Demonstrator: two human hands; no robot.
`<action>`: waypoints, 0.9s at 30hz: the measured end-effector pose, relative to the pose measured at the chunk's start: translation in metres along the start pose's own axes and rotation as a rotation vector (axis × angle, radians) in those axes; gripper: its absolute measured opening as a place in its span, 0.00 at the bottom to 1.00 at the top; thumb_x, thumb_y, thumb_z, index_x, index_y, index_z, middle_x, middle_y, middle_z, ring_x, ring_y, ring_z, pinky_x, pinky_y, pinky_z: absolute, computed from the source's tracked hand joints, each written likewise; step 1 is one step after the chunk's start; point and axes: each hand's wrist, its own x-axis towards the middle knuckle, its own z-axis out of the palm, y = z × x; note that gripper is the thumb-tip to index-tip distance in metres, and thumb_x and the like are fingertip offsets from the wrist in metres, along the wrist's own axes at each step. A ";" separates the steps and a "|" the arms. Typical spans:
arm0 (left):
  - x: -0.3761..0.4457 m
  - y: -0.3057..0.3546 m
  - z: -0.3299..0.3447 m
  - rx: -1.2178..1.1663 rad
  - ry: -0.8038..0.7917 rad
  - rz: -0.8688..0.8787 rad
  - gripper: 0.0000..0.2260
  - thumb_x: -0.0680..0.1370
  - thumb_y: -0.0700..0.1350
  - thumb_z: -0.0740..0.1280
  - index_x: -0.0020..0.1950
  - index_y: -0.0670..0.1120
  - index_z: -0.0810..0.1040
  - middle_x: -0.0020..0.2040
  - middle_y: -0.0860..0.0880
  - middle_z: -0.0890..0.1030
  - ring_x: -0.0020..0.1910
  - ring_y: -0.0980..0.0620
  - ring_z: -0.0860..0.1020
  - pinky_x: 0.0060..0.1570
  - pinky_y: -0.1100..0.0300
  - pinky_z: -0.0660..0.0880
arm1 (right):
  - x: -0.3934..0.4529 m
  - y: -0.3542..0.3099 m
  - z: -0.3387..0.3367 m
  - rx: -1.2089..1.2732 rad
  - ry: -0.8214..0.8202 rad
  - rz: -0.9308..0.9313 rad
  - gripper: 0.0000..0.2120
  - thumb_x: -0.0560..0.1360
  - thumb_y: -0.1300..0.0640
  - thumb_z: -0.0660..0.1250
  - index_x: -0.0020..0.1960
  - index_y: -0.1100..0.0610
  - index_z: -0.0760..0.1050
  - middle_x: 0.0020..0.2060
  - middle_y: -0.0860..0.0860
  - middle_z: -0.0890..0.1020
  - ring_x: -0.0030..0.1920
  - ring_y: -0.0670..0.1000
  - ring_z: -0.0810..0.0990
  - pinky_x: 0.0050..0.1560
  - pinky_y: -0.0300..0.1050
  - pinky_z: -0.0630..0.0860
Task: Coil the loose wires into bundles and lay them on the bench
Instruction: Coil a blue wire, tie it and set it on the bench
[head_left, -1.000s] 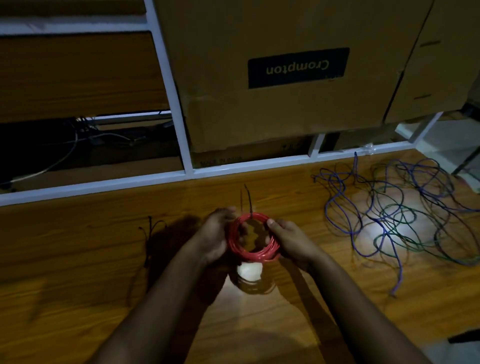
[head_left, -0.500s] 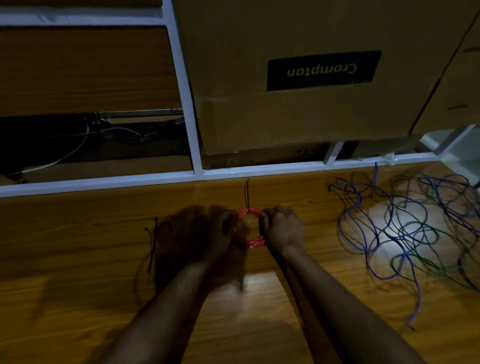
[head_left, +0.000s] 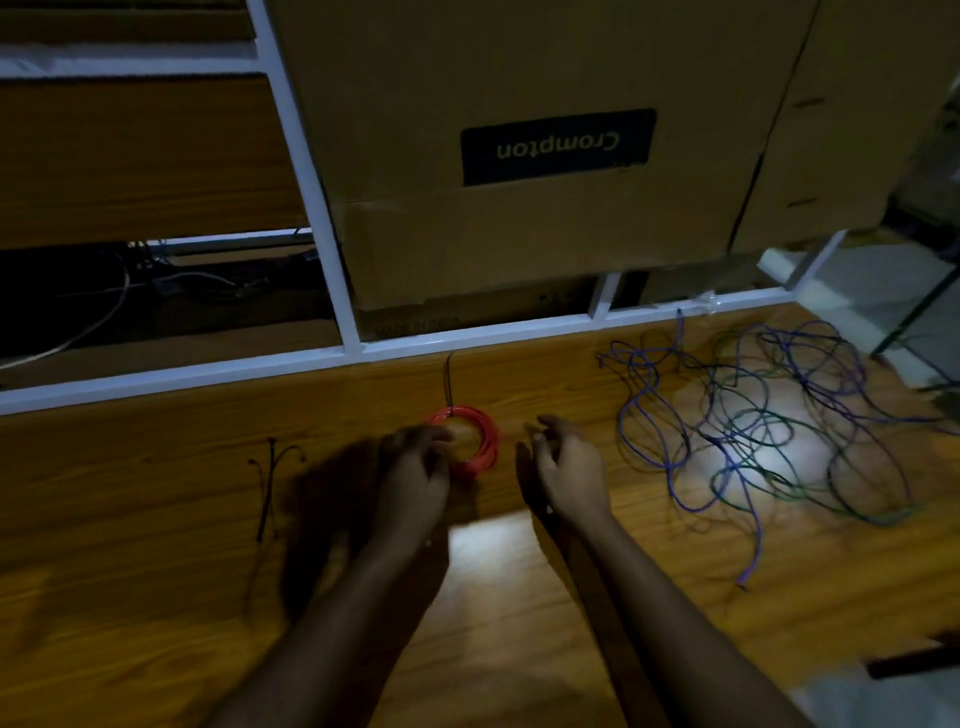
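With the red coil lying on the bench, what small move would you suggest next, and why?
Probably reach the right hand, open and clear of the red coil, toward the loose blue and green wires tangled on the bench to its right. The coil looks bound by a black tie; the left hand lies at its edge.
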 end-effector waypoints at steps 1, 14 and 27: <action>-0.008 0.007 0.006 0.017 -0.001 0.081 0.12 0.82 0.43 0.62 0.61 0.58 0.75 0.53 0.53 0.79 0.43 0.55 0.80 0.36 0.63 0.76 | -0.005 0.007 -0.008 -0.053 0.016 -0.007 0.15 0.81 0.54 0.62 0.67 0.54 0.74 0.58 0.53 0.80 0.57 0.55 0.79 0.51 0.47 0.75; -0.060 0.076 0.124 -0.085 -0.372 0.380 0.15 0.78 0.39 0.66 0.62 0.52 0.77 0.48 0.54 0.80 0.45 0.60 0.78 0.41 0.67 0.73 | -0.067 0.100 -0.153 -0.759 0.407 0.270 0.25 0.70 0.47 0.71 0.64 0.55 0.72 0.59 0.58 0.74 0.59 0.61 0.72 0.52 0.57 0.73; -0.088 0.124 0.171 -0.336 -0.428 0.045 0.10 0.79 0.43 0.66 0.57 0.56 0.76 0.45 0.53 0.83 0.38 0.55 0.83 0.33 0.54 0.79 | -0.074 0.136 -0.178 0.068 0.139 0.327 0.23 0.71 0.58 0.77 0.61 0.52 0.70 0.38 0.48 0.82 0.38 0.41 0.81 0.35 0.33 0.71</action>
